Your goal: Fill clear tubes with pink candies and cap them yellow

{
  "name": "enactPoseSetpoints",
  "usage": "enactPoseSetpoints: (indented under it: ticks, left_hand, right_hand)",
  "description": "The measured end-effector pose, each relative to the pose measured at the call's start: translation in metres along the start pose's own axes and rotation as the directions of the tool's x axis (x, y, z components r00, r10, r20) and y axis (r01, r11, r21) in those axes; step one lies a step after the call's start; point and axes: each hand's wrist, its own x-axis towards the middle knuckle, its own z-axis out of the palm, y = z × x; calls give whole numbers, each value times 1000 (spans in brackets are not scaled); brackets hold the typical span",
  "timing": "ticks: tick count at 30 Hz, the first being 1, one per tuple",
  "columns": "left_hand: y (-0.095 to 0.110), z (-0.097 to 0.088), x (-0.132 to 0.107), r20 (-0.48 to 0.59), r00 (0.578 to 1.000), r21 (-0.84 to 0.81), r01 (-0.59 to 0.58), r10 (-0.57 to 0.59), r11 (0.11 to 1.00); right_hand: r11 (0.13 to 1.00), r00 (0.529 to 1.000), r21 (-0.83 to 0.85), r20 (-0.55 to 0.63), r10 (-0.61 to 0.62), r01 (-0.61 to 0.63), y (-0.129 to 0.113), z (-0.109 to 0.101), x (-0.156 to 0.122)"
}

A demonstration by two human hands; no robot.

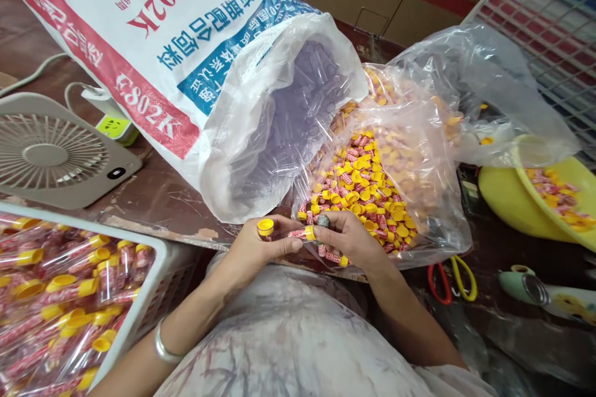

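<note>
My left hand [261, 245] is closed around a clear tube with a yellow cap [266, 227] that shows above the knuckles; most of the tube is hidden. Between both hands is a small yellow-capped piece [308, 233] with a red-and-white patterned body. My right hand [347, 237] pinches it at the cap, while its other end reaches the left fingers. A dark grey covering [323, 221] sits on one right fingertip. Just beyond, many similar capped pieces [367, 192] lie in a clear plastic bag [433, 198]. A white woven sack [153, 37] lies open with clear tubes [302, 99] inside.
At the lower left, a white basket [161, 260] holds filled, yellow-capped tubes. A fan [51, 152] and a power socket [114, 127] stand behind it. On the right are a yellow bowl [503, 192], scissors [451, 279] and a pale green cup-like object [521, 285].
</note>
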Motion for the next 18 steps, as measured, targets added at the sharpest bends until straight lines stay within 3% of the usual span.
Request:
enactPoseSetpoints:
  ticks: [5,8,11,13,15,17,18]
  left_hand:
    - [1,3,-2,27,1000,26,4,-5,1000]
    - [16,-10,-18,25,1000,165,-18,14,986]
    - [38,-48,-52,-35,995,436,-72,97,897]
    - [49,-89,-87,-155,977,649,-8,143,760]
    - [54,-134,-129,-372,911,777,201,178,597]
    - [52,-177,-172,-575,764,782,407,293,471]
    - [50,-196,-192,-629,686,762,452,366,464]
  right_hand:
    - [997,999,-74,-46,-8,5,-5,-1,-2]
    - [989,997,-150,-71,2,-12,-10,1,-9]
    - [974,994,-225,-108,8,-32,-10,-3,-20]
    - [970,987,-237,-160,14,-52,-7,-12,-23]
    - [960,986,-273,-165,20,-65,-3,-22,-21]
    - [944,990,-327,-138,-10,-36,1,-31,-18]
    - [939,991,-345,-129,-39,-8,3,-34,-17]
